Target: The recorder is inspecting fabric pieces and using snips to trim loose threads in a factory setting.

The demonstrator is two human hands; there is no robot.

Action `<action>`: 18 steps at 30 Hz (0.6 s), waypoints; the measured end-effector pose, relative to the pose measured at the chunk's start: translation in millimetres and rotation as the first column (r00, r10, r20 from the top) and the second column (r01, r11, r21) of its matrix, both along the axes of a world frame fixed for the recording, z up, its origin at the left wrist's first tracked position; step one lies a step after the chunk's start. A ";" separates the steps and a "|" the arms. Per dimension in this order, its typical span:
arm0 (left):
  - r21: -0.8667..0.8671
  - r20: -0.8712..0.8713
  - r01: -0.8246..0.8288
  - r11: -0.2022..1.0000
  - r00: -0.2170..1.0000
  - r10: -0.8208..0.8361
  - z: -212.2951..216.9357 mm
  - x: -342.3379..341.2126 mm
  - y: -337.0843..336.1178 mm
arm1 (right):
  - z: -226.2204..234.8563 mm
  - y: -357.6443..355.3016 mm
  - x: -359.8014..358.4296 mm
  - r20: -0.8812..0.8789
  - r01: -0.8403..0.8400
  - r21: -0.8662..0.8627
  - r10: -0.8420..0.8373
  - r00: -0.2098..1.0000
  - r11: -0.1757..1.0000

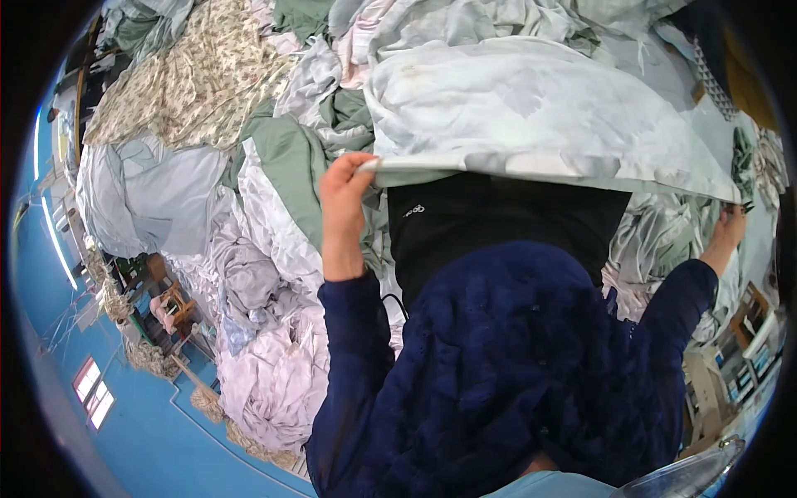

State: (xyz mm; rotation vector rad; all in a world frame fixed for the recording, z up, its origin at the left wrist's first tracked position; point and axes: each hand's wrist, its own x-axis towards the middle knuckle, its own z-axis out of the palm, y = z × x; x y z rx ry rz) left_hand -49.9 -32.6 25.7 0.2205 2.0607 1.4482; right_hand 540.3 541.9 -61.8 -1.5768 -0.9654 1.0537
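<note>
fuzzy dark navy fleece jacket [498,365], long sleeves, black trousers [498,220].

My own navy sleeves [498,373] hide my lap, and the pale sheet [531,116] covers my right hand's [730,228] fingertips.

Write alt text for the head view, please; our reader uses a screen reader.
A person's left hand and right hand grip the near edge of a pale grey-white sheet, stretched wide between them over a heap of crumpled bedding. Dark blue fleece sleeves fill the lower frame; a floral sheet lies upper left.
</note>
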 end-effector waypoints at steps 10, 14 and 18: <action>-0.090 0.392 0.072 0.993 0.919 -0.031 -71.0 -59.2 28.6 | -13.2 50.3 39.7 -0.121 -0.264 -0.266 0.240 0.963 0.927; -0.077 0.390 0.098 0.992 0.919 -0.060 -78.9 -64.7 24.9 | -19.5 55.4 50.6 -0.151 -0.265 -0.278 0.231 0.961 0.923; -0.067 0.346 0.085 0.994 0.937 -0.057 -72.5 -63.9 24.5 | -31.1 37.7 34.1 -0.048 -0.179 -0.296 0.173 0.984 0.938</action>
